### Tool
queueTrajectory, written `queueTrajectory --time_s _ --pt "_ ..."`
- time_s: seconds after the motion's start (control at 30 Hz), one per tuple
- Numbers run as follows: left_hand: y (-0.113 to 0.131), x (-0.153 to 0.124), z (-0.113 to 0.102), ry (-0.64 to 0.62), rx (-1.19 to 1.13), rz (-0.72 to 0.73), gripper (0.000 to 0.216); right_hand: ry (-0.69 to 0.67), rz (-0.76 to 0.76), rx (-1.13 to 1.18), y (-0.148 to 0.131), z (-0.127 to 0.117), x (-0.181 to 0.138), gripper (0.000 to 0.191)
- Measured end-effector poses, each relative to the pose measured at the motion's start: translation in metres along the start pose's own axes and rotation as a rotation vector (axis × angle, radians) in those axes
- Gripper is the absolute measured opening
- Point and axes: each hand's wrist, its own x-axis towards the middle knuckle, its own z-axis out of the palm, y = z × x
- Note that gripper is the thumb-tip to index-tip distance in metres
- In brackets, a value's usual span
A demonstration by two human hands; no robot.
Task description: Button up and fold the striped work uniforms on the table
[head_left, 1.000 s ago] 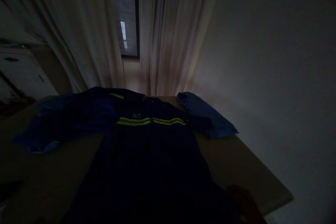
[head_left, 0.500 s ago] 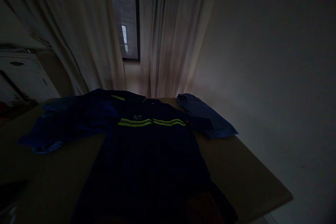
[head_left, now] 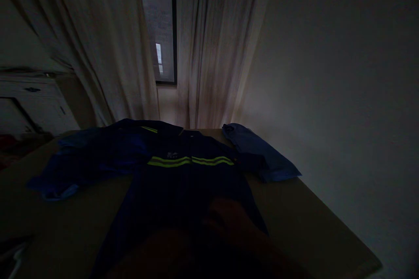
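A dark blue jacket (head_left: 183, 187) with two yellow-green reflective stripes across the chest lies spread flat on a tan table (head_left: 304, 209), sleeves out to both sides. My right hand (head_left: 229, 218) rests low on the jacket's front, just right of its middle line. It is a dim shape, and the dark hides its fingers. A faint reddish shape to its left (head_left: 153, 248), over the jacket's lower part, may be my left hand or forearm; I cannot make it out.
A folded blue garment (head_left: 262, 157) lies at the table's far right. Pale curtains (head_left: 212, 52) hang behind the table with a window gap between them. A white cabinet (head_left: 29, 104) stands at the left. A bare wall fills the right side.
My right hand has moved from the table's near right corner leftward and up onto the jacket's front. The view has tilted slightly.
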Motion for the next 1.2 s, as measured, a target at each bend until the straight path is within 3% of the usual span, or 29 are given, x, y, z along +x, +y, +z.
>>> queueTrajectory --time_s 0.13,0.27,0.37,0.47,0.6,0.73,0.93,1.07,1.2 --pt "-0.012 0.1 -0.004 0.146 0.055 -0.074 0.03 0.053 0.289 -0.032 0.012 0.019 0.112 0.025" --pt "-0.039 0.15 0.01 0.251 0.1 -0.124 0.042 0.142 0.48 -0.097 0.029 0.057 0.163 0.033" --pt "-0.063 0.155 0.03 0.339 0.041 -0.06 0.049 0.236 0.509 -0.055 0.048 0.08 0.164 0.034" --pt "-0.075 0.152 0.044 0.403 -0.024 -0.028 0.049 0.353 0.53 0.134 0.067 0.089 0.158 0.036" --pt "-0.07 0.148 0.045 0.419 0.018 -0.003 0.052 0.51 0.568 0.435 0.086 0.088 0.155 0.033" --pt "-0.062 0.144 0.039 0.376 0.044 -0.005 0.066 0.594 0.417 0.5 0.087 0.089 0.156 0.024" --pt "-0.06 0.143 0.035 0.364 0.023 -0.016 0.057 0.467 0.163 0.31 0.064 0.093 0.146 0.037" --pt "-0.062 0.144 0.036 0.39 0.004 -0.003 0.047 0.373 0.19 0.215 0.064 0.092 0.125 0.04" --pt "-0.057 0.149 0.036 0.402 -0.068 -0.074 0.036 0.294 0.174 0.235 0.071 0.087 0.112 0.027"
